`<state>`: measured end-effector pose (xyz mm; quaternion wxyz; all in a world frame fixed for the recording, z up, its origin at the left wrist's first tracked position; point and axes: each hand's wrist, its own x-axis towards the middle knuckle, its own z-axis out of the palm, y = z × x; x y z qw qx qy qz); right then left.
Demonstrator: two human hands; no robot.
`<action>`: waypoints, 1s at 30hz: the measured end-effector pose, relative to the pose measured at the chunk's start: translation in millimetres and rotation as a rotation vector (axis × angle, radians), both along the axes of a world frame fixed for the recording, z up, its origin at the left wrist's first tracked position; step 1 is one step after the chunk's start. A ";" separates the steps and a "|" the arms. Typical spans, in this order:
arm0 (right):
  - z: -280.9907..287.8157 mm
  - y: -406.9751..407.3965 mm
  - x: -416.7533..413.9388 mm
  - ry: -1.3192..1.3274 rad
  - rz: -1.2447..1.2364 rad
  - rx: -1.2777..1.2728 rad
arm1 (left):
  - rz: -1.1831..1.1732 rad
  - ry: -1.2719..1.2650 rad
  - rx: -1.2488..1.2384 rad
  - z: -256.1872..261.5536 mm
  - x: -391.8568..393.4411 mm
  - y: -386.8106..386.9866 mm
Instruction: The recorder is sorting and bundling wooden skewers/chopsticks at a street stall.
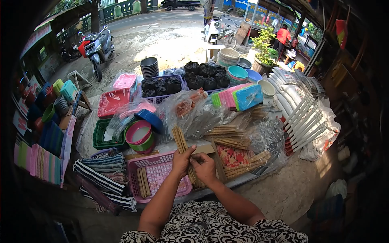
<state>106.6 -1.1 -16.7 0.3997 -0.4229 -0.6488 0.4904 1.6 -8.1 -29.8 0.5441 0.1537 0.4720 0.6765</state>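
Note:
My left hand (181, 161) is wrapped around a bundle of thin bamboo sticks (179, 137), which slants up and away from me. Close against its lower part is my right hand (205, 167), fingers bent and thumb near the fingertips; whether it pinches anything is hidden. Below my hands stands a pink plastic basket (158, 158) with bundled sticks (142, 182) along its left side. An open cardboard box (219, 162) sits just right of my right hand, with more sticks (199, 184) in its near corner.
Beyond lie stick bundles (231, 141), plastic-wrapped goods (197, 118) and a green basket (103, 133). Folded striped cloths (103, 176) are at left. White-handled tools (305, 124) lean on sacks (329, 130) at right. A person (282, 38) is farther off, near a parked scooter (212, 29).

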 end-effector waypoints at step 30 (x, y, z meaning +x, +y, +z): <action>-27.3 16.1 19.5 0.338 0.052 -0.734 | 0.187 0.465 0.118 -7.3 8.2 -10.4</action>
